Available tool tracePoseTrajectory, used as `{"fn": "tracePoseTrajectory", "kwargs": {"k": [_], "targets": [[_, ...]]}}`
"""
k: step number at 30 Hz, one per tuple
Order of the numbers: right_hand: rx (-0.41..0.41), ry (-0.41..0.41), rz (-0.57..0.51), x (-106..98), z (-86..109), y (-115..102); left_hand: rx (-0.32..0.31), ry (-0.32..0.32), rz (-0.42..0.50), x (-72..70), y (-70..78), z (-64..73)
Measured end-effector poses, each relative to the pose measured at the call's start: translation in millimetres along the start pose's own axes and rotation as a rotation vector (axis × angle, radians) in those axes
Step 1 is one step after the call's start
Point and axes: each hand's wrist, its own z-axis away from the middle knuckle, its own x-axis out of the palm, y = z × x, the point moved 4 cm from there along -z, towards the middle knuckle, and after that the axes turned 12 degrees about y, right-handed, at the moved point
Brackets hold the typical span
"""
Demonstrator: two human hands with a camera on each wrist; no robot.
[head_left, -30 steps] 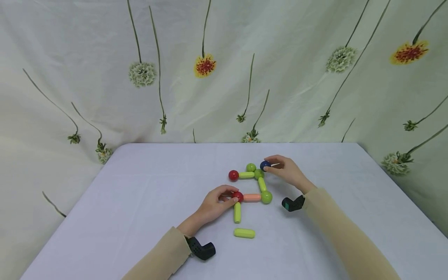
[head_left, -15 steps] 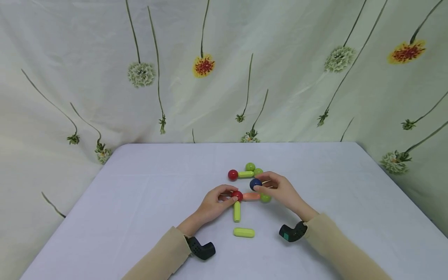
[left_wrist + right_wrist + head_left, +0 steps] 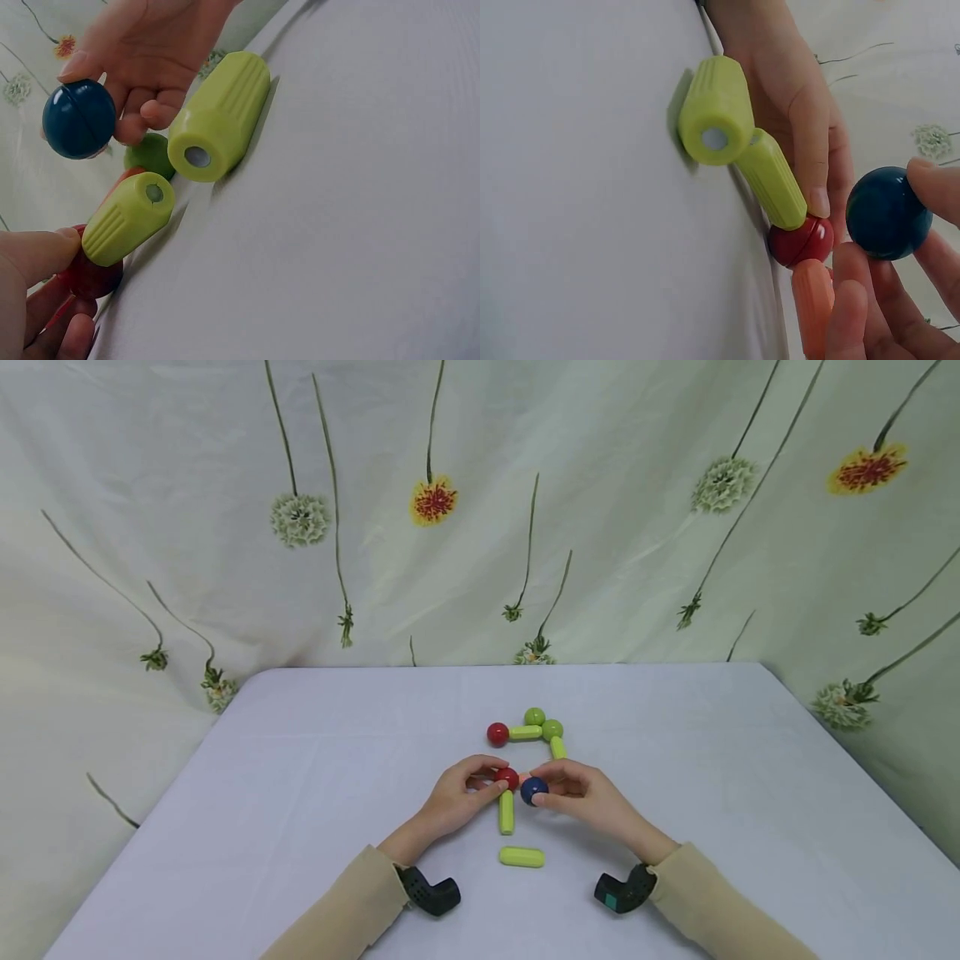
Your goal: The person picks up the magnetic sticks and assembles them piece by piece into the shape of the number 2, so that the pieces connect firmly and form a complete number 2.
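Note:
My left hand (image 3: pixel 463 797) pinches a red ball (image 3: pixel 507 778) on the table between thumb and fingers. From that ball a yellow-green rod (image 3: pixel 507 814) with a metal disc in its end points towards me, and an orange rod (image 3: pixel 812 300) runs off to the right. My right hand (image 3: pixel 588 797) holds a dark blue ball (image 3: pixel 534 791) by thumb and fingertips, raised just right of the red one. In the head view it covers most of the orange rod and the green ball (image 3: pixel 150 154) at its end. Nearer to me lies a loose yellow-green rod (image 3: pixel 522 857).
Farther back, another red ball (image 3: pixel 498 734) joins a yellow-green rod (image 3: pixel 526 732) leading to a green ball (image 3: pixel 552 730). Beside it sits a second green ball (image 3: pixel 535 717). One more rod (image 3: pixel 558 747) slants from there towards my right hand. A flowered cloth (image 3: pixel 420 577) hangs behind the table.
My right hand has brought the blue ball from the far green balls towards me and left, close to the red ball. My left hand has kept its hold on the red ball.

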Motion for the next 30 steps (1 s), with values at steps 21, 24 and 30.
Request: {"fn": "tracePoseTrajectory", "kwargs": {"k": [21, 24, 30], "targets": [[0.020, -0.193, -0.050, 23.2, 10.8, 1.5, 0.030, 0.016, 0.004, -0.5, -2.3, -1.1], [0.037, -0.203, -0.056, 24.1, 12.3, 0.6, 0.029, 0.018, 0.001, -0.4, -2.4, -1.2], [0.032, -0.222, -0.041, 26.4, 14.2, 1.2, 0.023, 0.023, -0.005, -0.1, -2.8, -1.2]]}}
